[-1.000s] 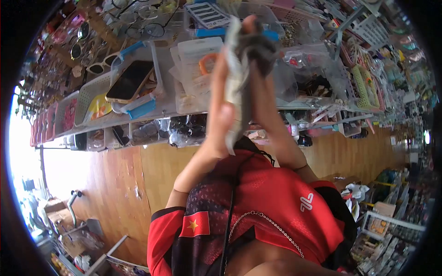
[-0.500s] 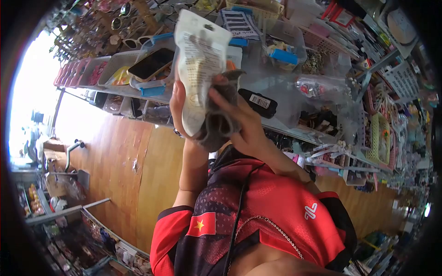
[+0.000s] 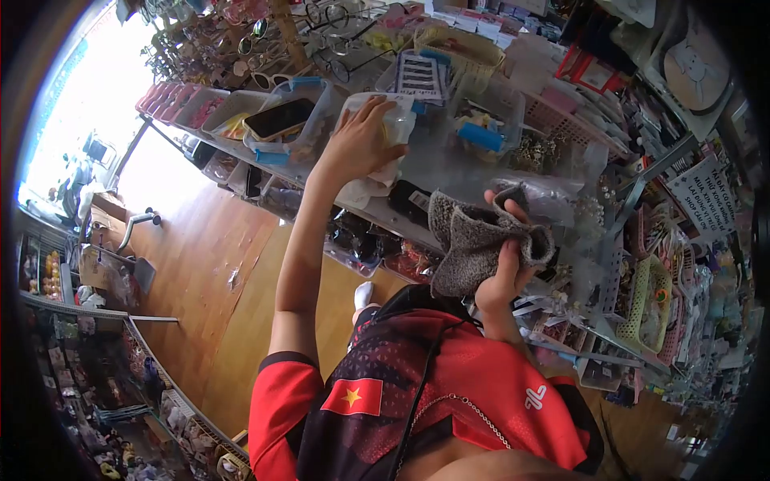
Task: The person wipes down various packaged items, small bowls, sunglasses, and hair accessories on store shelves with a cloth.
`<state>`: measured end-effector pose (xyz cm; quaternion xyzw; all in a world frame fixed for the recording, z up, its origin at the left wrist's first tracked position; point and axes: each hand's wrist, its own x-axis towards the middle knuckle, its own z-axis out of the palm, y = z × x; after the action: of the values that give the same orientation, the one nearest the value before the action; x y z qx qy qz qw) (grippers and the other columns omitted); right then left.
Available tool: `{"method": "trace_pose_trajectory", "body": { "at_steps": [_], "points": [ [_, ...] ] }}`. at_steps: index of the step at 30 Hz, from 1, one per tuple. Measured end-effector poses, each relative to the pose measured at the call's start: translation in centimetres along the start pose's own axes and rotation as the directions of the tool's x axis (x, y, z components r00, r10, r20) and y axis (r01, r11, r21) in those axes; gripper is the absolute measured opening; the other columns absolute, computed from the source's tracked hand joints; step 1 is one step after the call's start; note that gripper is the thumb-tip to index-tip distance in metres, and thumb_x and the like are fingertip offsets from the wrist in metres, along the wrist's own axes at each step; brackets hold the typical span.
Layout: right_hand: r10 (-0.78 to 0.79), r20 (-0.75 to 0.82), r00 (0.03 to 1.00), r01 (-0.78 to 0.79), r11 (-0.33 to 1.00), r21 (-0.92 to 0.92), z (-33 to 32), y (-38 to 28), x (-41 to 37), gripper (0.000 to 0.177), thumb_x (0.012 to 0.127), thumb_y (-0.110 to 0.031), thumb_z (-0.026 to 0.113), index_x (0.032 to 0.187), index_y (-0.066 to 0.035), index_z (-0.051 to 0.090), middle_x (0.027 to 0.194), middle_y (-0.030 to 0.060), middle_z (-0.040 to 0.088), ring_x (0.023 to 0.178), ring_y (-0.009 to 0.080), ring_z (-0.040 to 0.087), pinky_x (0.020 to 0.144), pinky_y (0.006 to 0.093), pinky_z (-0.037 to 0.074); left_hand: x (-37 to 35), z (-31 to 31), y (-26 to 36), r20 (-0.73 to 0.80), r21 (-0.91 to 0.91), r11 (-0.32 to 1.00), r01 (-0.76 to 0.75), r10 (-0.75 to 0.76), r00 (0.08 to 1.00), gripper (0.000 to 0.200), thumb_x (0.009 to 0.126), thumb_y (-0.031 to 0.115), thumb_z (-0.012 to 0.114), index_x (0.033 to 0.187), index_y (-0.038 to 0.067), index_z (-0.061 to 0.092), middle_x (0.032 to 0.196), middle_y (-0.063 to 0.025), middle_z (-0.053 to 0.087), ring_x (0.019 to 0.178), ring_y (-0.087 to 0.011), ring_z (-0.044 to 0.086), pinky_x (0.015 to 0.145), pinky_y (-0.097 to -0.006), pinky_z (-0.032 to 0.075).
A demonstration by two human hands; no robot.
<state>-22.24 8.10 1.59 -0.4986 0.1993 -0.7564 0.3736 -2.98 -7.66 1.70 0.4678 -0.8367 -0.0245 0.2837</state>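
My left hand [image 3: 365, 140] reaches over the counter, with its fingers spread across a white plastic packet [image 3: 397, 120]. The hand hides much of the packet, which lies beside a clear bin. In my right hand [image 3: 507, 280] is a speckled grey cloth [image 3: 465, 244], bunched and folded, held between thumb and fingers above the counter's front edge. Between the two hands lies a black case [image 3: 411, 202] with a white barcode label.
A phone [image 3: 279, 119] rests on a clear bin [image 3: 325, 108] at left. Blue-clipped boxes [image 3: 481, 136], a yellow basket [image 3: 658, 305] and eyeglasses [image 3: 337, 68] crowd the display. A printed sign [image 3: 702, 196] hangs at right. Wooden floor [image 3: 216, 297] lies below.
The two hands have moved apart. My left hand has lowered the white packet to the counter and its fingers have spread. My right hand has carried the grey cloth right.
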Motion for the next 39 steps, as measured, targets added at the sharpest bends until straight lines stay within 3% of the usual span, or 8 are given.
{"method": "trace_pose_trajectory", "body": {
  "at_steps": [9, 12, 19, 22, 28, 32, 37, 39],
  "points": [
    [0.024, -0.081, 0.996, -0.028, 0.998, -0.049, -1.7, -0.8, -0.1, 0.037, 0.085, -0.014, 0.035, 0.115, 0.006, 0.040, 0.112, 0.0210, 0.048, 0.108, 0.0284, 0.046, 0.090, 0.0371, 0.039, 0.6, 1.0, -3.2, -0.035, -0.125, 0.965, 0.230, -0.236, 0.971, 0.053, 0.082, 0.035, 0.052, 0.120, 0.001, 0.040, 0.120, -0.0204, 0.042, 0.109, -0.0314, 0.043, 0.091, -0.0345, 0.034],
    [0.061, -0.111, 0.992, -0.062, 0.998, -0.004, -1.6, -1.0, -0.1, 0.037, 0.084, -0.014, 0.036, 0.114, 0.006, 0.041, 0.114, 0.0192, 0.046, 0.108, 0.0278, 0.046, 0.090, 0.0370, 0.038, 0.9, 1.0, -4.1, 0.013, -0.300, 0.922, 0.243, -0.251, 0.968, 0.052, 0.084, 0.041, 0.045, 0.119, 0.002, 0.042, 0.122, -0.0215, 0.040, 0.113, -0.0371, 0.038, 0.095, -0.0393, 0.029],
    [0.093, -0.163, 0.982, -0.099, 0.995, -0.032, -2.8, -0.6, -0.4, 0.034, 0.084, -0.012, 0.039, 0.112, 0.006, 0.045, 0.111, 0.0138, 0.050, 0.102, 0.0227, 0.050, 0.086, 0.0319, 0.039, 0.8, 1.8, -4.4, -0.097, -0.246, 0.939, 0.239, -0.270, 0.958, 0.050, 0.087, 0.040, 0.040, 0.121, 0.004, 0.038, 0.124, -0.0199, 0.038, 0.117, -0.0366, 0.033, 0.097, -0.0444, 0.025],
    [0.110, -0.184, 0.977, -0.123, 0.990, -0.062, -3.1, -1.1, -0.9, 0.031, 0.084, -0.011, 0.038, 0.109, 0.004, 0.047, 0.108, 0.0118, 0.052, 0.094, 0.0195, 0.053, 0.082, 0.0288, 0.040, 0.4, 0.8, -1.5, -0.221, -0.060, 0.958, 0.281, -0.288, 0.932, 0.049, 0.087, 0.039, 0.041, 0.121, 0.004, 0.039, 0.126, -0.0180, 0.037, 0.120, -0.0360, 0.030, 0.098, -0.0443, 0.023],
    [0.108, -0.203, 0.973, -0.140, 0.979, -0.147, -3.1, -2.5, -0.7, 0.026, 0.081, -0.008, 0.038, 0.100, 0.004, 0.051, 0.098, 0.0113, 0.056, 0.086, 0.0174, 0.054, 0.079, 0.0263, 0.040, 4.7, -8.2, 11.8, -0.429, -0.226, 0.957, -0.184, 0.072, 0.901, 0.041, 0.084, 0.029, 0.049, 0.115, 0.004, 0.042, 0.111, -0.0169, 0.049, 0.104, -0.0332, 0.046, 0.087, -0.0361, 0.038],
    [0.049, -0.123, 0.991, -0.083, 0.954, -0.287, -4.1, -2.7, -1.3, 0.026, 0.075, -0.004, 0.040, 0.096, 0.005, 0.054, 0.096, 0.0132, 0.055, 0.087, 0.0200, 0.055, 0.081, 0.0277, 0.039, 12.6, -9.5, 16.9, -0.509, -0.174, 0.934, -0.311, 0.185, 0.840, 0.047, 0.083, 0.030, 0.053, 0.117, 0.001, 0.040, 0.112, -0.0189, 0.050, 0.103, -0.0299, 0.050, 0.085, -0.0363, 0.039],
    [-0.050, -0.095, 0.994, 0.007, 0.914, -0.407, -5.3, -3.2, -1.6, 0.027, 0.082, -0.018, 0.043, 0.097, 0.003, 0.052, 0.092, 0.0115, 0.057, 0.085, 0.0169, 0.054, 0.076, 0.0266, 0.041, 21.8, -9.4, 19.3, -0.518, -0.382, 0.898, -0.220, -0.011, 0.855, 0.076, 0.069, 0.054, 0.060, 0.109, -0.007, 0.039, 0.098, -0.0228, 0.054, 0.092, -0.0340, 0.054, 0.077, -0.0397, 0.043],
    [-0.081, -0.144, 0.986, 0.019, 0.922, -0.386, -5.7, -3.4, -1.7, 0.027, 0.082, -0.020, 0.043, 0.095, 0.003, 0.051, 0.091, 0.0112, 0.057, 0.084, 0.0167, 0.054, 0.076, 0.0268, 0.041, 22.0, -9.5, 20.0, -0.497, -0.405, 0.896, -0.182, -0.049, 0.866, 0.080, 0.065, 0.054, 0.064, 0.108, -0.009, 0.039, 0.097, -0.0230, 0.054, 0.091, -0.0334, 0.055, 0.075, -0.0386, 0.044]
  ]
}}
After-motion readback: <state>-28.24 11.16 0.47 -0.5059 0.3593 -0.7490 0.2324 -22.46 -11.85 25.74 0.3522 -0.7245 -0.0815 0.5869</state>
